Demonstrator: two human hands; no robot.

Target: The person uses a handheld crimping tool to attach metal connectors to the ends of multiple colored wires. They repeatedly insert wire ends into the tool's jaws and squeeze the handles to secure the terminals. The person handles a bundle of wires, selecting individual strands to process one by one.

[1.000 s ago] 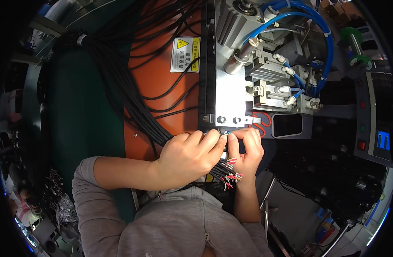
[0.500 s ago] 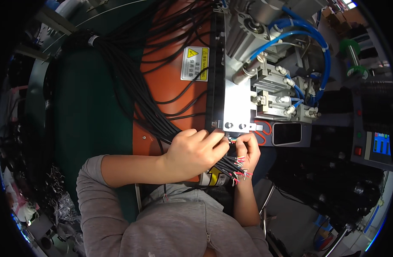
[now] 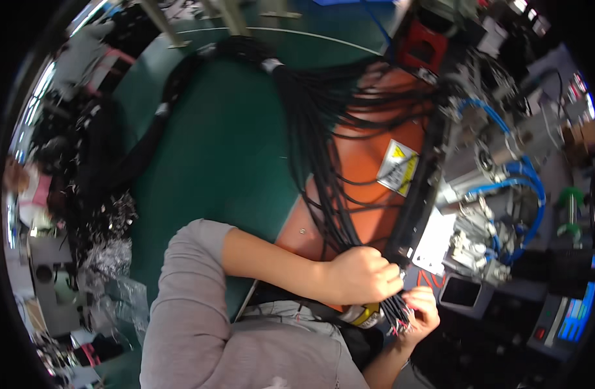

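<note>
A thick bundle of black cables [image 3: 317,162] runs across the orange machine bed towards me. Its near ends are stripped, with thin red and pale wires [image 3: 400,325] fanning out beside my right hand. My left hand [image 3: 365,275] is closed at the near end of the bundle, fingers curled round black cable just in front of the machine. My right hand [image 3: 422,316] has its fingers bent together close by, next to the stripped ends. What its fingertips pinch is too blurred and small to make out.
Blue air hoses [image 3: 534,188] and metal cylinders crowd the machine at right. A dark phone [image 3: 461,290] and red-handled scissors [image 3: 431,279] lie near my right hand. Further right stands a lit control screen [image 3: 577,312]. A green table [image 3: 213,149] spreads to the left.
The view has swung left and tilted, so machine and hands appear further right and lower, blurred. Both hands remain close together at the cable ends, my right hand slightly lower beside my left.
</note>
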